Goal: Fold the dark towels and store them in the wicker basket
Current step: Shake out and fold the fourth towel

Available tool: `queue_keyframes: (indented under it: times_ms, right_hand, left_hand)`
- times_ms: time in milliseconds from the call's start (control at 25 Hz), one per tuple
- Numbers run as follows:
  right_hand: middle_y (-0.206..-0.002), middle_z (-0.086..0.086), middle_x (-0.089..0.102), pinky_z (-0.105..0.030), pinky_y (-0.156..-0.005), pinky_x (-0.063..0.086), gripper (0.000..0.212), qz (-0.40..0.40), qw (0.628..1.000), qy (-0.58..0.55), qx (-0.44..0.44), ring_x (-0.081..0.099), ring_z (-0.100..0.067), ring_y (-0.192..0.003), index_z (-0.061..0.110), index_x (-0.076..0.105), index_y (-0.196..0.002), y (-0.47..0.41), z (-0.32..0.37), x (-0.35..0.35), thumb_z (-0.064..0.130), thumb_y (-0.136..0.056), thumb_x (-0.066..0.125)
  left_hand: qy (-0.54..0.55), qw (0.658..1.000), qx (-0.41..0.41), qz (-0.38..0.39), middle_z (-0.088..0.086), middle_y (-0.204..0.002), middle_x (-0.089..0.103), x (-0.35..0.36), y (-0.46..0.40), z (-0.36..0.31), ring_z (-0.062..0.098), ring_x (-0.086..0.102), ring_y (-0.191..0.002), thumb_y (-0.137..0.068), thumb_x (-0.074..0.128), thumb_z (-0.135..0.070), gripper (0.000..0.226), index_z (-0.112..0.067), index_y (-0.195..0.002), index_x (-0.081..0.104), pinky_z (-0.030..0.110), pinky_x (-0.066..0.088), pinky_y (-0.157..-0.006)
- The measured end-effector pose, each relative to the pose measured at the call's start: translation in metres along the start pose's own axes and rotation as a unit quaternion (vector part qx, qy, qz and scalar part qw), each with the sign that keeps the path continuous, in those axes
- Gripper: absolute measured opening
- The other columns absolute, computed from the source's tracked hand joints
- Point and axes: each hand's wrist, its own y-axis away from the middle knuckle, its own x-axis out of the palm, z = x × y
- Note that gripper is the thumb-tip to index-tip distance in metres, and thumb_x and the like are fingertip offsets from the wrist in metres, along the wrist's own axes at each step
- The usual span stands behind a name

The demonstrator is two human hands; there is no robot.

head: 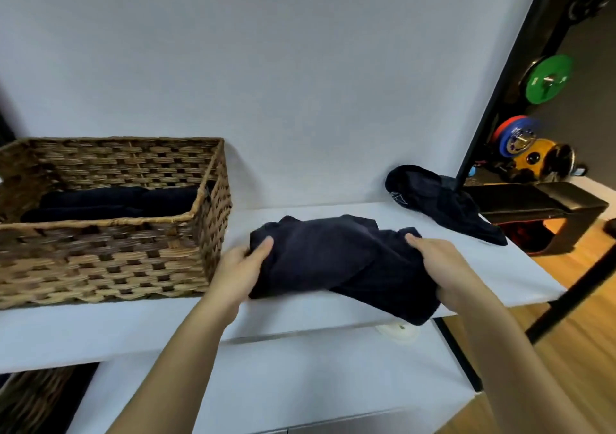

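Observation:
A dark navy towel (333, 260), partly folded and bunched, lies on the white table (133, 327) in front of me. My left hand (243, 267) grips its left edge, thumb on top. My right hand (436, 260) grips its right side, with the towel's near corner hanging over the table's front edge. The wicker basket (110, 253) stands at the left of the table, with folded dark towels (113, 202) lying inside it. Another dark towel (440, 200) lies crumpled at the table's far right corner, against the white wall.
A black frame post (503, 77) runs along the white backdrop's right edge. Beyond it are a black bench (546, 207) and coloured weight plates (546, 83) on a wooden floor. A second wicker basket (30, 400) shows under the table at the lower left.

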Motion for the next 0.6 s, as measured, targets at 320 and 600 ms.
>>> queue_keyframes:
  times_ms: [320, 600]
  right_hand:
    - [-0.098, -0.002, 0.076, -0.037, -0.088, 0.053, 0.022, -0.133, 0.961, -0.228, -0.085, 0.07, -0.02, -0.094, 0.012, 0.071, -0.094, 0.045, -0.007, -0.011, 0.029, -0.099, 0.057]
    - [-0.089, -0.004, 0.077, -0.043, -0.079, 0.058, 0.037, 0.077, 0.986, 0.137, -0.048, 0.074, -0.023, -0.085, 0.012, 0.074, -0.089, 0.071, -0.046, 0.01, 0.047, -0.095, 0.064]
  left_hand:
    - [0.133, 0.975, 0.177, -0.008, 0.006, -0.098, 0.072, -0.017, 0.022, -0.012, 0.02, 0.068, -0.092, -0.107, 0.047, -0.022, 0.024, -0.012, -0.097, 0.067, 0.033, 0.057, -0.08]
    - [-0.101, 0.995, -0.008, 0.007, -0.005, -0.065, 0.057, -0.004, 0.076, 0.061, 0.009, 0.051, -0.061, -0.097, 0.062, -0.042, 0.043, -0.008, -0.07, 0.059, 0.019, 0.039, -0.057]
